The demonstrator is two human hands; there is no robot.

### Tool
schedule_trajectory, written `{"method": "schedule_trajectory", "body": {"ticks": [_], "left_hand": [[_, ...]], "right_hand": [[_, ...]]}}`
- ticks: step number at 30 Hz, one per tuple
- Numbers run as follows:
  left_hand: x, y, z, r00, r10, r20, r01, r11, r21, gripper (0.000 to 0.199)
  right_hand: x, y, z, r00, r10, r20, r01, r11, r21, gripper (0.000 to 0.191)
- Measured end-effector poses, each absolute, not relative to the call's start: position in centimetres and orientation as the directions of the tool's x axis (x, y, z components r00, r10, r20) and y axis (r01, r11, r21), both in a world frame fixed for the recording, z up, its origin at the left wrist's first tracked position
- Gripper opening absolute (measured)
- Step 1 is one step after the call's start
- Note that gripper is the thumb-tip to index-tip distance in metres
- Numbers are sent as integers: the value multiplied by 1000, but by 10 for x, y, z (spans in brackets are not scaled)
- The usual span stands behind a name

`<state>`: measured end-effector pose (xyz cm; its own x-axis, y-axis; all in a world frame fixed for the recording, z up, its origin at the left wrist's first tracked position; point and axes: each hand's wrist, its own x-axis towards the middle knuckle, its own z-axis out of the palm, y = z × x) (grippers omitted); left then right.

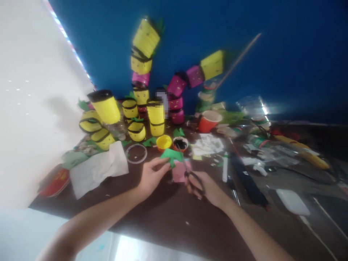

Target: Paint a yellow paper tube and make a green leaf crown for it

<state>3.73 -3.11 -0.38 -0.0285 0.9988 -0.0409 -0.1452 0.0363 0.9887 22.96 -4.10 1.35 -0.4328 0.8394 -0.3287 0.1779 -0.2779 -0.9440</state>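
Note:
My left hand pinches the left edge of a piece of green paper above the dark table. In my right hand are dark-handled scissors, their blades pointing up and left beside the green paper. A pink square of paper lies between my two hands, under the scissors. Just beyond the green paper stand a small cup of yellow paint and a cup with black contents.
Yellow containers and magenta ones are stacked at the back. White crumpled tissue, a red cup, a black pouch-like item and pens lie to the right. A white cloth and a clear ring are at left.

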Motion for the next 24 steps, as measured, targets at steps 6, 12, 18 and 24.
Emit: {"method": "schedule_trajectory", "body": {"ticks": [6,12,18,24], "left_hand": [[37,-31,-3,-32,998,-46,-139,41,989,31],[37,-31,-1,-30,999,-43,-138,38,990,31],[36,-31,-1,-36,998,-47,-139,42,989,30],[37,-31,-4,-20,999,-40,-133,37,990,30]], "right_hand": [[230,-41,13,-431,836,-339,176,-290,-941,52],[230,-41,16,-411,837,-362,210,-299,-931,49],[229,-41,18,-391,842,-371,238,-297,-925,47],[229,-41,18,-388,838,-385,232,-315,-920,46]]}}
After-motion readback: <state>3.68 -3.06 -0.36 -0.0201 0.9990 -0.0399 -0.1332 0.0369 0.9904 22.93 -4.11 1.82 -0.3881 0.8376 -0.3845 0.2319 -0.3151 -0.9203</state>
